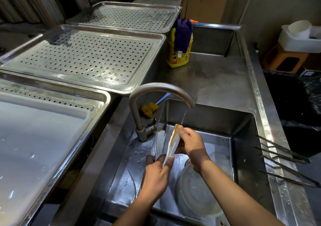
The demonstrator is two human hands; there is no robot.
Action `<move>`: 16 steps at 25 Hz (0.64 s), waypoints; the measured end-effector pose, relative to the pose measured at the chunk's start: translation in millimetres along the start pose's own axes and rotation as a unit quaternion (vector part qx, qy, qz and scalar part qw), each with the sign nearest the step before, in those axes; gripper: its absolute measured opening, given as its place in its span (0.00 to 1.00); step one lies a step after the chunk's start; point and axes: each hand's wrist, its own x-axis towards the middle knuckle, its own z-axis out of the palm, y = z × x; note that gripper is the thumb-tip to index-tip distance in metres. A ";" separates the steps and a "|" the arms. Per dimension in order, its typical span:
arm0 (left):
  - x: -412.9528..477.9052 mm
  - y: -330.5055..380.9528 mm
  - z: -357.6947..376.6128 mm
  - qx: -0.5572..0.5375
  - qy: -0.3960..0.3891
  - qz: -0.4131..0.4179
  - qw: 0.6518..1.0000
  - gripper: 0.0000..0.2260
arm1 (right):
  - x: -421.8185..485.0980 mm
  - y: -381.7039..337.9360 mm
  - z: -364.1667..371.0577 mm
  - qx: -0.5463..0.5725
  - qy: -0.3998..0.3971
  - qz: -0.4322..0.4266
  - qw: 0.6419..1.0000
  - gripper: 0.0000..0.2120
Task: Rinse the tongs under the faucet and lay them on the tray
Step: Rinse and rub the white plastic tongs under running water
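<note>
A pair of pale tongs [172,143] with an orange-brown smear along one edge is held over the steel sink [243,149]. My left hand [157,175] grips its lower end, thumb along the side. My right hand [191,144] pinches its upper tip, which sits in the thin stream of water falling from the curved faucet [156,88]. A perforated steel tray [83,59] lies to the left beyond the faucet.
A clear plastic bowl [194,194] lies in the sink basin. Several long metal tongs [284,163] rest on the sink's right rim. A yellow bottle [178,59] with a purple cloth stands behind. More trays [125,15] and a white board [34,139] fill the left.
</note>
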 end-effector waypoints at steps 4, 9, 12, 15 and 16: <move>6.1 2.6 -3.9 -0.002 0.008 -0.013 1.000 0.31 | 6.2 -0.3 -7.3 0.086 -0.071 0.071 0.991 0.11; 9.2 12.8 5.5 0.056 0.018 -0.041 0.997 0.22 | 21.7 -1.8 -9.8 0.100 -0.002 0.104 0.990 0.14; 6.7 13.4 9.0 0.025 0.052 -0.051 0.997 0.26 | 23.9 4.2 -18.2 0.143 -0.030 0.109 0.983 0.10; 4.5 9.1 9.3 -0.013 0.059 -0.054 0.997 0.24 | 27.5 3.1 -23.1 0.146 -0.030 0.098 0.984 0.09; 4.0 8.1 10.8 -0.013 0.060 -0.052 0.997 0.24 | 26.9 3.9 -20.8 0.135 -0.024 0.093 0.986 0.09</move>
